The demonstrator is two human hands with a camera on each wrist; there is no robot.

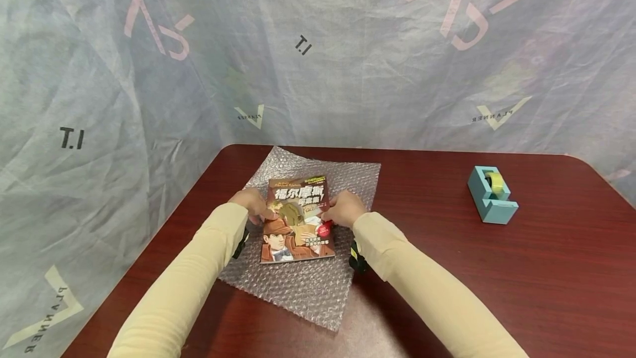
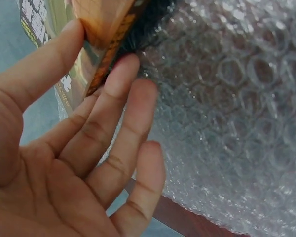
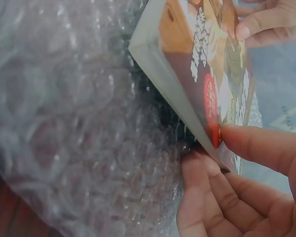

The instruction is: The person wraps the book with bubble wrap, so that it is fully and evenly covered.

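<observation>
A comic-style book (image 1: 297, 220) with a red-brown cover lies over a sheet of bubble wrap (image 1: 308, 286) on a dark wooden table (image 1: 447, 269). My left hand (image 1: 253, 204) pinches the book's left edge (image 2: 101, 59), thumb on the cover and fingers (image 2: 123, 94) under it. Opposite it, my right hand (image 1: 344, 209) pinches the right edge, thumb (image 3: 256, 145) on the cover and fingers (image 3: 202, 187) beneath. The book (image 3: 202, 74) is tilted up off the bubble wrap (image 3: 74, 128). Both arms wear beige sleeves.
A light blue tape dispenser (image 1: 492, 194) with a yellowish roll stands on the table at the right. A pale printed fabric backdrop (image 1: 318, 54) hangs behind and to the left of the table. Bubble wrap (image 2: 237, 123) fills the left wrist view.
</observation>
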